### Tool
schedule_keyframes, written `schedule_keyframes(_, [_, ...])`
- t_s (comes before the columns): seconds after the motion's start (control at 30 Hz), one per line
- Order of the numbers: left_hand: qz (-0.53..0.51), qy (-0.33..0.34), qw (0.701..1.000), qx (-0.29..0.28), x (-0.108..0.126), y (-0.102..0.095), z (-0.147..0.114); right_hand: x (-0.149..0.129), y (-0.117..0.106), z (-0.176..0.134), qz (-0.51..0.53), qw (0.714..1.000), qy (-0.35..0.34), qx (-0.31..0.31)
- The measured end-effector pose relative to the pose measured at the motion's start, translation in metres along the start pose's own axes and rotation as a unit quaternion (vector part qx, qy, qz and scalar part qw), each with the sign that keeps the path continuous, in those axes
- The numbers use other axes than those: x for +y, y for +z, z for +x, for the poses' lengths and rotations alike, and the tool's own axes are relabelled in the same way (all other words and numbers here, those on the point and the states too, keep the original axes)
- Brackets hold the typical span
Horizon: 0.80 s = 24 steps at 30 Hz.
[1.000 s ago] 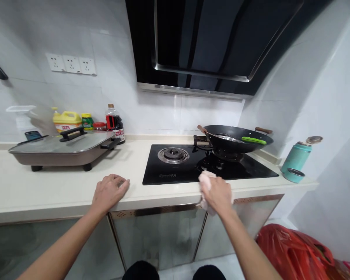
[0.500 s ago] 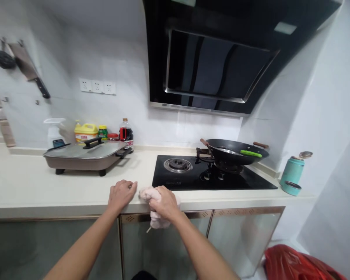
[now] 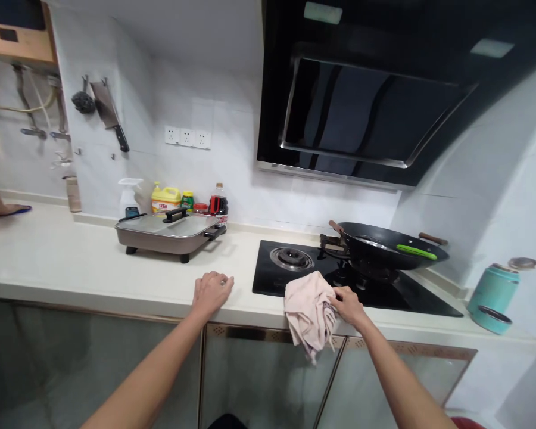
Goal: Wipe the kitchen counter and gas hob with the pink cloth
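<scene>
one pink cloth lay over the front edge of the counter, pinched at its right side by the right hand.
from the cloth, the wok at two o'clock held a green-handled utensil; the lidded pan sat at ten. the left hand rested relaxed and free at nine. red lettering on the yellow jug was too small to read.

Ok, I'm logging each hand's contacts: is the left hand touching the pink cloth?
Apart: the head view shows countertop between the left hand and the pink cloth.
</scene>
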<state>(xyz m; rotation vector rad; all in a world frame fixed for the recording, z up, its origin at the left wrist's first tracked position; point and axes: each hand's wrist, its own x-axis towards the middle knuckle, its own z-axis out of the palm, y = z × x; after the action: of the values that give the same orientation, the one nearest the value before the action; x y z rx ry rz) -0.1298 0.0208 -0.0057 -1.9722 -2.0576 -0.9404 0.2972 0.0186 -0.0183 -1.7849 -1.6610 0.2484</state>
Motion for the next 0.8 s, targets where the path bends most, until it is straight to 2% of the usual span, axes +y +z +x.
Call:
schedule_keyframes(0.07, [-0.005, 0.012, 1.0, 0.022, 0.0, 0.002, -0.001, 0.009, 0.005, -0.005, -0.043, 0.999, 0.003, 0.01])
schedule_keyframes(0.13, [-0.02, 0.04, 0.998, 0.051, 0.011, 0.004, -0.004, 0.011, 0.014, -0.008, -0.072, 0.997, -0.008, 0.018])
schedule_keyframes(0.2, [-0.053, 0.092, 0.992, 0.067, 0.037, 0.01, -0.011, 0.009, 0.022, -0.01, -0.09, 0.995, -0.021, 0.023])
schedule_keyframes(0.27, [-0.096, 0.166, 0.98, 0.051, 0.078, 0.018, -0.02, 0.007, 0.024, -0.01, -0.099, 0.994, -0.032, 0.024])
schedule_keyframes(0.37, [-0.112, 0.293, 0.948, -0.056, 0.148, 0.035, -0.035, 0.012, 0.017, -0.009, -0.101, 0.994, -0.044, 0.013])
schedule_keyframes(0.43, [-0.104, 0.328, 0.926, -0.153, 0.186, 0.048, -0.04, 0.026, 0.009, -0.009, -0.102, 0.993, -0.059, 0.028])
schedule_keyframes(0.53, [-0.089, 0.316, 0.906, -0.267, 0.223, 0.067, -0.042, 0.063, 0.003, -0.016, -0.14, 0.978, -0.071, 0.14])
schedule_keyframes(0.6, [-0.09, 0.308, 0.902, -0.291, 0.238, 0.08, -0.045, 0.091, 0.005, -0.024, -0.181, 0.956, -0.058, 0.223])
schedule_keyframes(0.67, [-0.104, 0.317, 0.899, -0.283, 0.251, 0.09, -0.048, 0.114, 0.012, -0.031, -0.202, 0.941, -0.046, 0.266])
schedule_keyframes(0.8, [-0.109, 0.335, 0.901, -0.254, 0.273, 0.101, -0.053, 0.132, 0.018, -0.042, -0.193, 0.946, -0.054, 0.256])
